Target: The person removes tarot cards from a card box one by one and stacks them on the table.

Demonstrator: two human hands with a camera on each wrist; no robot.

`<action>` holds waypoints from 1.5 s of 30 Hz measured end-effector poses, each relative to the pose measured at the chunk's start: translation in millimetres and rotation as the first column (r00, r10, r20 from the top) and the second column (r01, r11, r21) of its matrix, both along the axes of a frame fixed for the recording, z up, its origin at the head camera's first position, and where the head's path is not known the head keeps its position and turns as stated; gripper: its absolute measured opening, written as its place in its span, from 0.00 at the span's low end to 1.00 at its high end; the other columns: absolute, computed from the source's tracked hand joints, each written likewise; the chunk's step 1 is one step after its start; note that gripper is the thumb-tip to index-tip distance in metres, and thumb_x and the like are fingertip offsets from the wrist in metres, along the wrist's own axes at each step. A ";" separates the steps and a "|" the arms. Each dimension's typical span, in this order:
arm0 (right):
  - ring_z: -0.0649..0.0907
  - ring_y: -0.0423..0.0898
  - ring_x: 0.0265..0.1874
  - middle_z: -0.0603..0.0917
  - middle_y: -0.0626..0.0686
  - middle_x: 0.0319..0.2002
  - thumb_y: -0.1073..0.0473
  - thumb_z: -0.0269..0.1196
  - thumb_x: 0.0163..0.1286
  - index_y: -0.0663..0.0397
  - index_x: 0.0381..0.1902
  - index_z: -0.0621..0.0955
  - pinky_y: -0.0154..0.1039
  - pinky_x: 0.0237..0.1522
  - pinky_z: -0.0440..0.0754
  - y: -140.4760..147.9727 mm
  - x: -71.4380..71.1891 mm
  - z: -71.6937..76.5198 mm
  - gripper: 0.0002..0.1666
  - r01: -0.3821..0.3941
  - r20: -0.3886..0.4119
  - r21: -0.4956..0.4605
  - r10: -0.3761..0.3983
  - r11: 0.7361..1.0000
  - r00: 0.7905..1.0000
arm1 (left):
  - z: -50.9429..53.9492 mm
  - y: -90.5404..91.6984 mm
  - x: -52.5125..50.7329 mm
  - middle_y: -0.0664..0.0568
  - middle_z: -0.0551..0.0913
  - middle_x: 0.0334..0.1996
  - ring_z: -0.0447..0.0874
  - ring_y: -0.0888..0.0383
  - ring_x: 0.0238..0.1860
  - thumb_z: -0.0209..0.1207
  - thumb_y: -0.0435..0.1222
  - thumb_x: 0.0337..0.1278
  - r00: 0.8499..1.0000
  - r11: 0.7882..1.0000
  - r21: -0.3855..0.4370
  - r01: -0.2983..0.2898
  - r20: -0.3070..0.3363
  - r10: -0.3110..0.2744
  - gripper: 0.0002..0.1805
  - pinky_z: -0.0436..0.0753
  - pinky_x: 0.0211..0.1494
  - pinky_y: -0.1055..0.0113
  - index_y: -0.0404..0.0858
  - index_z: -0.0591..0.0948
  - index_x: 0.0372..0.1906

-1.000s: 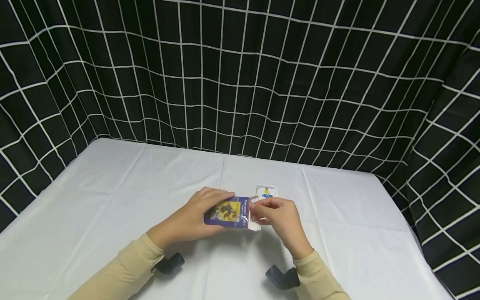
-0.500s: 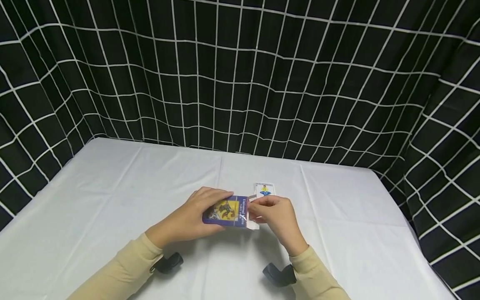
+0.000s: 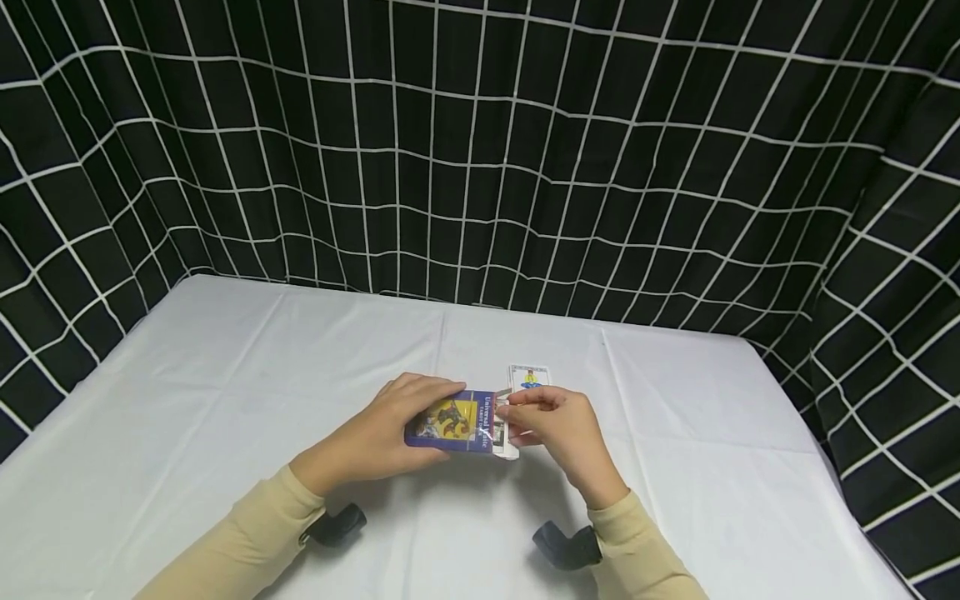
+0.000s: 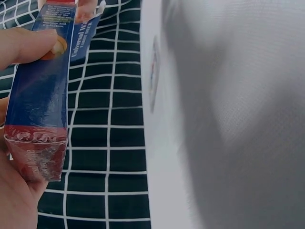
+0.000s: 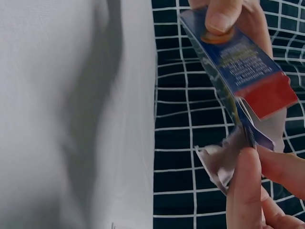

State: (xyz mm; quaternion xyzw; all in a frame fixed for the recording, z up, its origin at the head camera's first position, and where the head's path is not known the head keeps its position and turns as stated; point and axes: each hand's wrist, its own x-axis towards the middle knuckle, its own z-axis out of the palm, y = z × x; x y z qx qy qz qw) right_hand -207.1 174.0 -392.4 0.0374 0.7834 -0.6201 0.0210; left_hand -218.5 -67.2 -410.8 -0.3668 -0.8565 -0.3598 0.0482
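Note:
My left hand (image 3: pixel 382 433) grips a blue tarot card box (image 3: pixel 450 422) from its closed end, thumb along one narrow side, as the left wrist view also shows. The box is tilted above the table, with its open end to the right and white flaps (image 3: pixel 506 452) spread there. My right hand (image 3: pixel 562 429) is at that opening, thumb and finger pinching thin cards (image 5: pixel 261 137) that stick out. Their number is hidden by the fingers. A card with a yellow and blue figure (image 3: pixel 531 377) lies on the table behind the right hand, partly covered.
A creased white cloth (image 3: pixel 300 350) covers the table. Black curtains with a white grid (image 3: pixel 465 167) stand behind it and along both sides. Dark wrist mounts (image 3: pixel 567 546) jut inward below both sleeves.
My right fingers have shifted slightly to the right from the box opening, and a printed card edge now shows there. The left hand and box stay almost still.

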 end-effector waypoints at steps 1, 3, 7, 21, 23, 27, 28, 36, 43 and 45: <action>0.85 0.40 0.24 0.89 0.54 0.30 0.64 0.70 0.59 0.70 0.42 0.84 0.36 0.31 0.88 1.1 -0.3 0.7 0.16 -0.002 0.003 0.000 0.002 1.000 1.000 | 0.3 -0.2 -0.3 0.51 0.75 0.67 0.70 0.51 0.66 0.72 0.41 0.46 1.000 1.000 -0.002 0.000 0.001 0.000 0.42 0.70 0.70 0.49 0.44 0.71 0.71; 0.85 0.40 0.24 0.89 0.54 0.31 0.64 0.70 0.60 0.71 0.43 0.84 0.36 0.32 0.88 3.7 -0.6 2.6 0.17 -0.011 -0.003 0.004 0.011 1.000 1.000 | 1.1 -0.4 -0.6 0.51 0.75 0.67 0.70 0.51 0.66 0.72 0.41 0.47 1.000 1.000 -0.004 0.001 -0.003 -0.001 0.42 0.70 0.70 0.49 0.44 0.71 0.71; 0.85 0.40 0.25 0.89 0.56 0.33 0.64 0.70 0.60 0.72 0.43 0.84 0.37 0.33 0.88 8.3 -1.1 4.5 0.17 -0.028 -0.016 0.020 0.028 0.999 0.999 | 1.7 -1.1 -0.7 0.50 0.76 0.66 0.71 0.51 0.66 0.72 0.40 0.47 1.000 1.000 -0.001 0.002 -0.026 -0.002 0.41 0.70 0.70 0.48 0.44 0.71 0.70; 0.86 0.40 0.27 0.88 0.55 0.33 0.67 0.67 0.61 0.75 0.45 0.83 0.38 0.35 0.88 28.9 -6.4 11.2 0.17 -0.071 -0.023 0.076 0.073 0.995 0.997 | 3.1 -3.8 -3.1 0.49 0.76 0.66 0.72 0.50 0.65 0.72 0.40 0.46 0.999 1.000 0.009 -0.015 -0.030 0.015 0.42 0.69 0.69 0.47 0.43 0.71 0.70; 0.86 0.40 0.28 0.88 0.57 0.36 0.67 0.66 0.61 0.75 0.47 0.82 0.38 0.36 0.88 32.5 -6.6 12.9 0.18 -0.083 -0.022 0.085 0.086 0.993 0.996 | 3.5 -4.1 -3.2 0.49 0.76 0.66 0.72 0.50 0.65 0.72 0.40 0.46 0.999 1.000 0.008 -0.019 -0.028 0.019 0.42 0.69 0.69 0.47 0.44 0.71 0.71; 0.87 0.40 0.29 0.88 0.59 0.40 0.67 0.66 0.62 0.76 0.48 0.82 0.38 0.37 0.88 39.0 -6.7 16.5 0.19 -0.101 -0.020 0.101 0.104 0.990 0.994 | 4.0 -4.9 -3.5 0.49 0.76 0.67 0.71 0.50 0.65 0.72 0.39 0.46 0.999 1.000 0.007 -0.027 -0.022 0.027 0.42 0.69 0.70 0.47 0.44 0.71 0.71; 0.87 0.40 0.29 0.88 0.59 0.40 0.66 0.66 0.62 0.76 0.48 0.82 0.38 0.37 0.88 40.4 -6.7 17.3 0.19 -0.101 -0.017 0.102 0.104 0.990 0.994 | 4.2 -5.0 -3.5 0.49 0.76 0.67 0.71 0.50 0.65 0.72 0.40 0.46 0.999 1.000 0.007 -0.028 -0.020 0.029 0.42 0.69 0.70 0.47 0.44 0.71 0.71; 0.86 0.38 0.28 0.88 0.53 0.37 0.66 0.65 0.64 0.76 0.48 0.83 0.36 0.37 0.88 51.1 -6.1 23.3 0.18 -0.112 -0.018 0.103 0.114 0.988 0.993 | 3.6 -5.0 -4.9 0.50 0.76 0.66 0.71 0.50 0.65 0.72 0.40 0.47 0.999 1.000 0.006 -0.029 -0.029 0.029 0.41 0.70 0.69 0.48 0.44 0.71 0.70; 0.84 0.38 0.26 0.88 0.51 0.33 0.66 0.65 0.64 0.78 0.47 0.82 0.35 0.36 0.88 58.4 -7.3 25.5 0.18 -0.128 -0.019 0.110 0.131 0.986 0.991 | 3.4 -5.8 -5.7 0.49 0.76 0.67 0.71 0.49 0.66 0.72 0.40 0.47 0.999 0.999 0.013 -0.029 -0.023 0.029 0.41 0.69 0.70 0.46 0.44 0.71 0.71; 0.84 0.38 0.26 0.88 0.51 0.32 0.66 0.65 0.64 0.79 0.46 0.82 0.36 0.36 0.88 60.1 -7.5 25.7 0.18 -0.136 -0.018 0.111 0.139 0.984 0.990 | 3.5 -6.0 -5.8 0.49 0.76 0.67 0.71 0.49 0.67 0.72 0.39 0.46 0.999 1.000 0.016 -0.027 -0.026 0.027 0.42 0.69 0.70 0.46 0.43 0.71 0.70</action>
